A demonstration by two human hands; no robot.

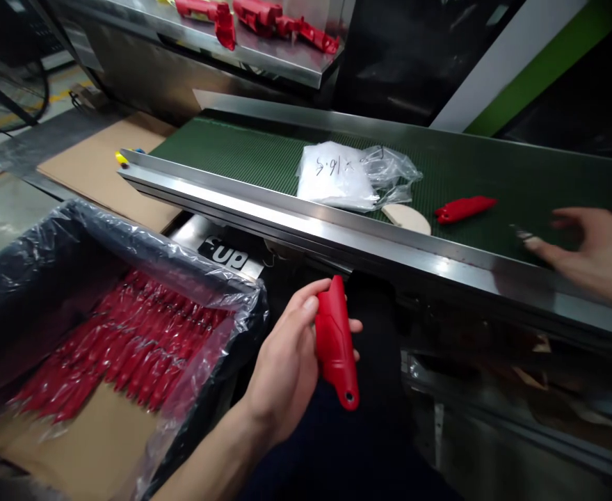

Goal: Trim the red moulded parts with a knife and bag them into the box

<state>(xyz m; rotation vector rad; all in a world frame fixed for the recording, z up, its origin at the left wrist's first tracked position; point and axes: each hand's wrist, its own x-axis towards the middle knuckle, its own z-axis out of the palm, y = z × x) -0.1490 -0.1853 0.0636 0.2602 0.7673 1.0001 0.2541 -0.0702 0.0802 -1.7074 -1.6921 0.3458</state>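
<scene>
My left hand (288,362) is closed around a red plastic molded part (336,341), long and shell-like, with a small hole at its lower end. It is held in front of the conveyor's near rail. Over the right side of the belt, my right hand (598,250) has its thumb and index finger spread apart. At the thumb's tip is a small dark metallic tool (523,235), blurred, its kind unclear; whether the thumb touches it I cannot tell. Another red plastic part (465,209) lies on the belt, left of that hand.
On the green conveyor belt (233,149) lie a white plastic bag (337,174) with handwriting and a pale rounded piece (407,218). A lined bin (243,299) at left holds many bagged red parts (144,341) and cardboard. More red parts (264,17) rest on a metal shelf (306,66).
</scene>
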